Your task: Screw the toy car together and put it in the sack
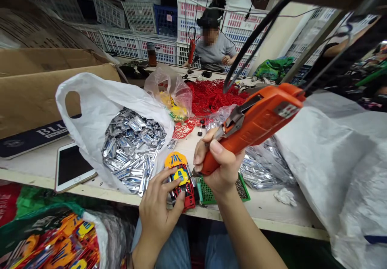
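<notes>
My left hand (159, 208) grips a small toy car (181, 180) with an orange, yellow and red body at the near edge of the bench. My right hand (218, 165) is wrapped round an orange electric screwdriver (256, 118), whose tip points down at the car. A black cable runs up from the tool's back end. A green tray (208, 192) of small screws lies just under my right hand.
An open white bag of silver metal parts (131, 148) sits left of the car, a phone (72, 166) further left. Red plastic frames (211, 96) pile behind, with another bag of silver parts (266, 164) and a large white bag (338, 160) right. A person (213, 45) sits across.
</notes>
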